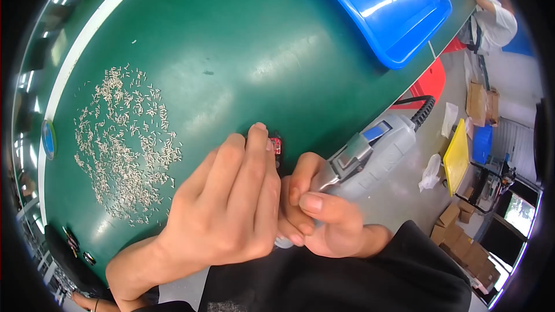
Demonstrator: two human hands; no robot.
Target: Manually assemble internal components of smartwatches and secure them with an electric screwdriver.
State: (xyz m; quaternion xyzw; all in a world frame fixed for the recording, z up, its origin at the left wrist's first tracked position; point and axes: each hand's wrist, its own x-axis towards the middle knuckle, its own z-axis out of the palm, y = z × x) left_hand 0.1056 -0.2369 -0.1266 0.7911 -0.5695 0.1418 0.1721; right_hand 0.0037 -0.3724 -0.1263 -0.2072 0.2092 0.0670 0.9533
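Observation:
My left hand (225, 202) is palm down low over the green table, with its fingers bent and pressed together. Just past its fingertips shows a small red and black part (277, 145); the hand hides the rest of it. Close by on the right, my right hand (332, 222) is closed, thumb and forefinger near the metal nose of a grey electric screwdriver (376, 153). The screwdriver slants up to the right beyond the table edge, trailing a black coiled cable (425, 112). Anything tiny between the right fingertips is too small to make out.
Many loose small screws (127, 150) are spread over the green table (231, 52) at left. A blue tray (393, 23) stands at the far right. Past the edge are a red stool (430, 84), cardboard boxes (465, 248) and a yellow panel (457, 159). Another person (494, 20) is at the upper right.

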